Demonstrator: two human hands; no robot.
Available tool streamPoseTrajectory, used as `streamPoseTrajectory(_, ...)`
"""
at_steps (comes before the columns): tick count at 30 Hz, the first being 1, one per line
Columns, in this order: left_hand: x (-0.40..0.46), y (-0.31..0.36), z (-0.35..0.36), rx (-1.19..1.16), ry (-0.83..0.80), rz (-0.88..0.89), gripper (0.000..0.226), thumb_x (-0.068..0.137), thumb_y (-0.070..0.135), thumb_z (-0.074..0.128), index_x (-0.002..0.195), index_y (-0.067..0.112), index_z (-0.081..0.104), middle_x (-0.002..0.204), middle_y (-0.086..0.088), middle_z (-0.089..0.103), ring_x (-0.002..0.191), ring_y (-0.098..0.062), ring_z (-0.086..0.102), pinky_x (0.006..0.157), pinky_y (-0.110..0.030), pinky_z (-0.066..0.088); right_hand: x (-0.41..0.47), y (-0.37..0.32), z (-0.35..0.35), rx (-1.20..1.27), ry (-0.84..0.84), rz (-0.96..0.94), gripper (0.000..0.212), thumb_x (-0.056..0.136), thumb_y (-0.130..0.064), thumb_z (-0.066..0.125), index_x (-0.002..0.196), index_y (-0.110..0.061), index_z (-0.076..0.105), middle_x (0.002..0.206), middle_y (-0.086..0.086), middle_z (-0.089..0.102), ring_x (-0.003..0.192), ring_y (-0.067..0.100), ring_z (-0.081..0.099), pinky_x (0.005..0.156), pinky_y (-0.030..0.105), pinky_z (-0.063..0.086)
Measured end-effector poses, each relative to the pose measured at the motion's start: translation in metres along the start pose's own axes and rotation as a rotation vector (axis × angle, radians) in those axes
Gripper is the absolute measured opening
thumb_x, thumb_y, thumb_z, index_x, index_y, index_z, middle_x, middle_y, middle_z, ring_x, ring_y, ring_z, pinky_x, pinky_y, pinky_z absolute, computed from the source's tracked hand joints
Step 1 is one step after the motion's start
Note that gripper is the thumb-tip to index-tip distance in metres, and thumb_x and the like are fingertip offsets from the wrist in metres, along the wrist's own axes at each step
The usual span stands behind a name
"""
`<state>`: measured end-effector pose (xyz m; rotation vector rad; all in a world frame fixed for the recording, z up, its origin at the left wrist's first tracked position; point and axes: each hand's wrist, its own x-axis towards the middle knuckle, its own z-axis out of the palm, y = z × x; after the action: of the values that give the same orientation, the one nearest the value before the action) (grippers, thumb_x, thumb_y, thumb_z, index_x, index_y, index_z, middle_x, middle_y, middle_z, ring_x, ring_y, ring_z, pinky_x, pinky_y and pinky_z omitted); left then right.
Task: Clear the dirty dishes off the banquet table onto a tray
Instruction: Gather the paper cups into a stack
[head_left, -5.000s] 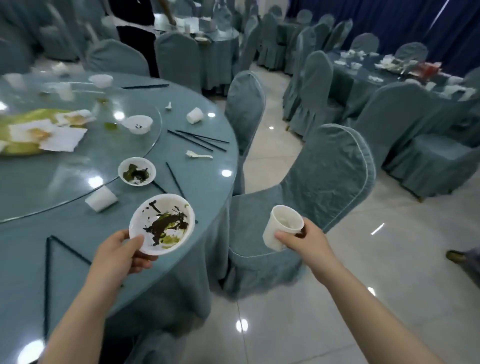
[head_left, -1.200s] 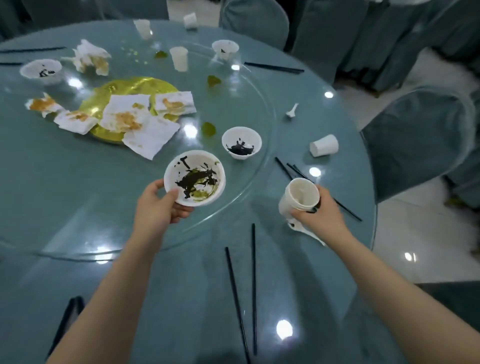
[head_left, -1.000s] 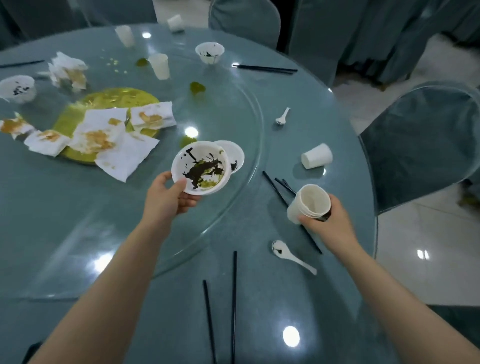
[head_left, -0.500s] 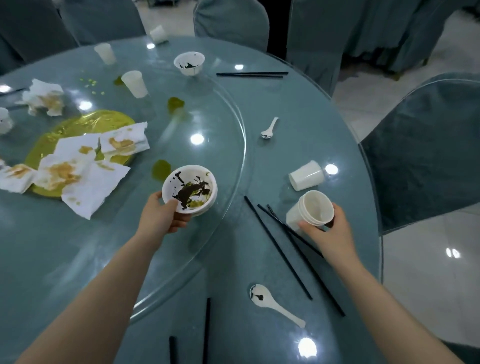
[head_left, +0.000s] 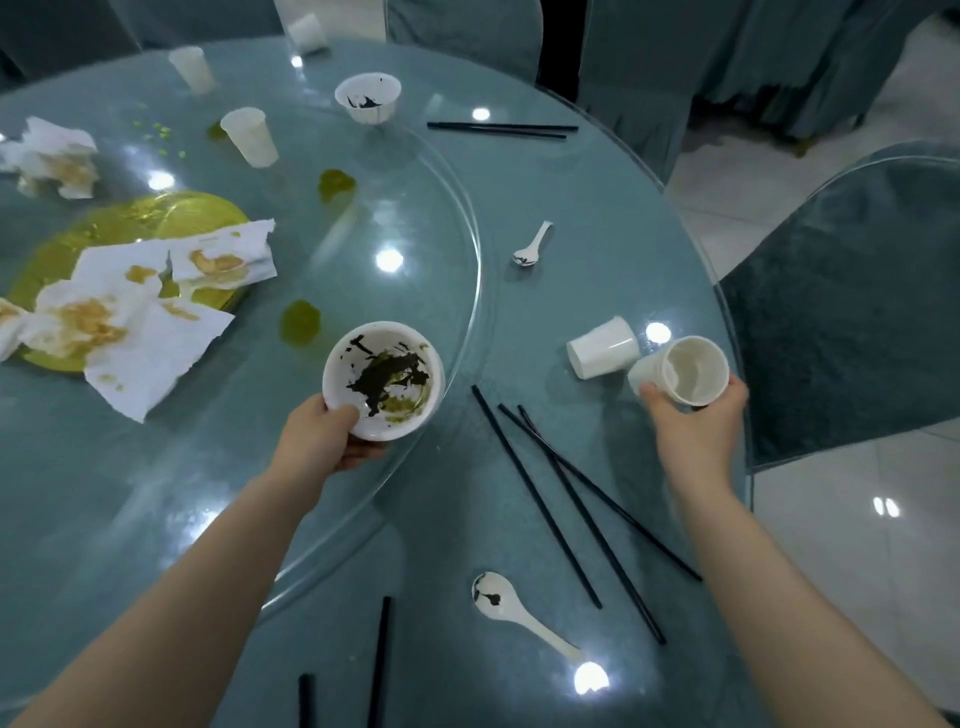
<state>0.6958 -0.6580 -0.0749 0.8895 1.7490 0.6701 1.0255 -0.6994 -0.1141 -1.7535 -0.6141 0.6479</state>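
My left hand (head_left: 324, 439) grips a white bowl (head_left: 383, 379) smeared with dark green leftovers, held over the edge of the glass turntable (head_left: 415, 218). My right hand (head_left: 693, 423) holds a stack of white paper cups (head_left: 680, 370), tilted with the mouth toward me. Just left of that stack another white cup (head_left: 602, 347) lies on its side on the round table (head_left: 597, 218). No tray is in view.
Black chopsticks (head_left: 566, 499) and a dirty white spoon (head_left: 511, 610) lie near me. Farther off sit a second spoon (head_left: 531, 245), a dirty bowl (head_left: 368, 96), upright cups (head_left: 250, 136), stained napkins (head_left: 135, 306) on a yellow plate. A covered chair (head_left: 852, 291) stands right.
My left hand stacked its bowl onto a second dirty bowl on the turntable and lifted both. My right hand moved right with the cups, up to the toppled cup.
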Motion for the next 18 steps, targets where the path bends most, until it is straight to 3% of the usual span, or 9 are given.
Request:
streamPoseTrajectory(3,-0.001,0.003,0.006,0.016,-0.029,0.025,0.020,0.087,0.009,0.042,0.092,0.024,0.056,0.071,-0.003,0.074,0.058,-0.021,0.070,0.053,-0.027,0.048,0.014,-0.004,0.009,0.040,0.040,0.007,0.063,0.072,-0.030,0.080,0.113,-0.041,0.033,0.099,-0.025,0.050,0.089,-0.012,0.053,0.067,0.005,0.037)
streamPoseTrajectory(5,-0.001,0.007,0.009,0.022,-0.052,0.037,0.021,0.086,0.008,0.042,0.093,0.023,0.056,0.069,-0.002,0.074,0.057,-0.021,0.069,0.051,-0.028,0.048,0.023,-0.005,0.014,0.066,0.052,0.005,0.064,0.074,-0.026,0.079,0.115,-0.043,0.033,0.105,-0.022,0.051,0.094,-0.006,0.055,0.073,0.009,0.040)
streamPoseTrajectory(9,-0.001,0.010,0.012,0.017,-0.069,0.051,0.022,0.086,0.007,0.042,0.093,0.022,0.057,0.068,-0.002,0.073,0.053,-0.019,0.067,0.045,-0.024,0.048,0.045,-0.009,0.022,0.067,0.053,-0.005,0.066,0.072,-0.023,0.080,0.122,-0.033,0.038,0.121,-0.008,0.054,0.105,0.006,0.056,0.087,0.020,0.046)
streamPoseTrajectory(14,-0.001,0.015,0.021,0.050,-0.105,0.046,0.021,0.086,0.008,0.041,0.094,0.018,0.058,0.067,-0.007,0.073,0.051,-0.015,0.066,0.044,-0.022,0.046,0.060,-0.010,0.036,0.026,-0.073,0.075,0.061,0.071,-0.021,0.078,0.123,-0.013,0.046,0.116,0.003,0.060,0.103,0.018,0.059,0.086,0.032,0.051)
streamPoseTrajectory(18,-0.003,0.026,0.038,0.147,-0.181,0.091,0.019,0.087,0.008,0.043,0.095,0.014,0.058,0.062,-0.005,0.072,0.050,-0.016,0.067,0.040,-0.019,0.045,0.055,-0.007,0.042,0.036,-0.171,0.122,0.057,0.073,-0.021,0.075,0.122,-0.009,0.050,0.115,0.007,0.062,0.103,0.021,0.060,0.091,0.043,0.052)
